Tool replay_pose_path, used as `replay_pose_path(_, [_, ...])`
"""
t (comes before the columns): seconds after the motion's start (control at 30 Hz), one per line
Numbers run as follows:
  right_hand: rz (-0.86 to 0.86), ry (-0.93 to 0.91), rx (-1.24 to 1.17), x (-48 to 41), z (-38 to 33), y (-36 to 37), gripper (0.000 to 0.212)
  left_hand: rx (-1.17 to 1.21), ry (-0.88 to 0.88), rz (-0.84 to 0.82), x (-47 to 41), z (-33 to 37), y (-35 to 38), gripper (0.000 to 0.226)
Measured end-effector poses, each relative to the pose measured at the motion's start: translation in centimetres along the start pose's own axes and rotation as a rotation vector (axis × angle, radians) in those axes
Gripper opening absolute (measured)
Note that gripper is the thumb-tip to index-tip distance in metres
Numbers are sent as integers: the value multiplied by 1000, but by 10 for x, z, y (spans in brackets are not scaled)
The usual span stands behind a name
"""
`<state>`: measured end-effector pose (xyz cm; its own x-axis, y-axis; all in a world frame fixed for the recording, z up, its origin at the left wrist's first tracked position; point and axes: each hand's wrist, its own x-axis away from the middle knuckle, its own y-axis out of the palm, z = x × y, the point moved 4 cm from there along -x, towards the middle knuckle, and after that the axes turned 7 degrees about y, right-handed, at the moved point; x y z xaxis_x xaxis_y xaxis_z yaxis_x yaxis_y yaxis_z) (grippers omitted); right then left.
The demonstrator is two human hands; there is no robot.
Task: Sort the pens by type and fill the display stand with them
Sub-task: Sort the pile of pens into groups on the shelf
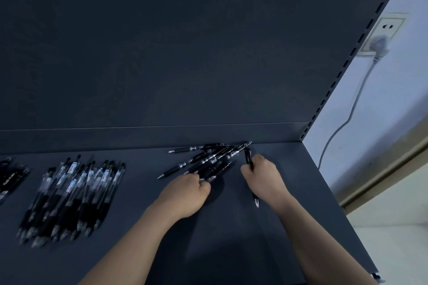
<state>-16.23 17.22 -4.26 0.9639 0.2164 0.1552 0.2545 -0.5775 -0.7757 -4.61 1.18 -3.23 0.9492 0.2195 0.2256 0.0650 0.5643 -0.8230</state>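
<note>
Nearest us, our two hands work apart on the dark shelf [231, 238]. Our left hand [185, 192] curls its fingers over the near ends of a loose pile [208, 157] of black pens, too overlapped to count, fanning toward 1 o'clock. Our right hand [264, 178], at 3 o'clock of it, grips one single pen [249, 157] running 12 to 6 through the fist. Two more groups lie at 9 o'clock: a large heap [71, 192] and an edge heap [9, 178].

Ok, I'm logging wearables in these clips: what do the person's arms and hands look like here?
Both forearms are bare, with no sleeve in view. The left hand and right hand wear no gloves, and no watch, bracelet or ring shows on the sides facing the camera. The light is dim, so fine marks cannot be told.
</note>
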Motion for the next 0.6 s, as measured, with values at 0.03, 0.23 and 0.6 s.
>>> replay_pose_path(0.03, [3,-29,-11,-2,-4,2,16,60,-25,21,2,-5,-2,32])
replay_pose_path(0.23, [-86,-88,56,-17,-28,15,15,305,-77,211,10,-19,-20,44])
replay_pose_path(0.6, [-61,-20,256,-14,-20,10,17,-141,63,446,-8,-44,-43,25])
